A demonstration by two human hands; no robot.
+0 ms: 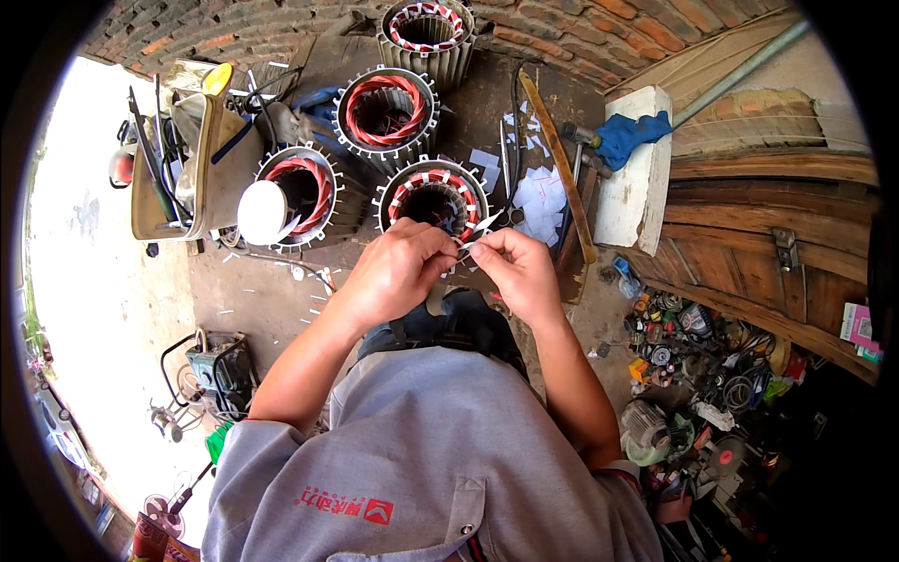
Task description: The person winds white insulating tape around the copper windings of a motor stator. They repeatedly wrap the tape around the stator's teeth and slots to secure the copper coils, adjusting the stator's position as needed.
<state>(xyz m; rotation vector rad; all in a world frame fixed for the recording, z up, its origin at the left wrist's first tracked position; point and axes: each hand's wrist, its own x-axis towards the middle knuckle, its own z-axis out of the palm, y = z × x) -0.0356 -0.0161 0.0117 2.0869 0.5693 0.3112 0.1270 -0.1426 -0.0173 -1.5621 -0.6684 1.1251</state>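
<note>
At the near rim of a ribbed motor stator (433,176) with red windings and white slot pieces, my two hands meet. My left hand (398,267) is closed, its thumb and fingertips pinched together. My right hand (518,272) pinches from the other side. A thin white strip (464,247) runs between the fingertips of both; its exact form is too small to tell. Beside my right fingers, a pointed white piece (488,222) sticks up from the stator's edge. My fingers partly cover the stator's near side.
Another stator (386,112) stands behind, one (426,37) at the wall, and one at left bears a white round lid (264,213). White paper pieces (540,199) and a wooden strip (562,169) lie right. A tool bin (201,178) stands left; a hammer (585,138) rests near blue cloth.
</note>
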